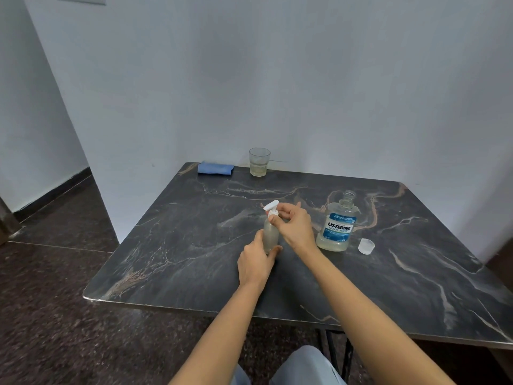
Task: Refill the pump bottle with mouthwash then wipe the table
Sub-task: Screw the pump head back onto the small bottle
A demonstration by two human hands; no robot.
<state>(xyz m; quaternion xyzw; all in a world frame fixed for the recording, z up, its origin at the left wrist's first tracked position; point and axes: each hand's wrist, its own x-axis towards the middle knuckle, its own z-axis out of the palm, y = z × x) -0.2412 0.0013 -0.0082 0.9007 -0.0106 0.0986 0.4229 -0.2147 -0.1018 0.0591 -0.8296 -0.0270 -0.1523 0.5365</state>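
The pump bottle (270,234) is stood upright near the middle of the dark marbled table (194,245), and pale cloudy liquid is seen through its clear body. Its base is gripped by the left hand (256,262), while the white pump head (271,207) is pinched by the fingers of the right hand (294,226). Just to the right, the mouthwash bottle (337,226) is left uncapped, with liquid low in it. Its clear cap (366,246) is set beside it. At the far edge, a glass (259,162) partly filled with pale liquid is placed beside a folded blue cloth (215,168).
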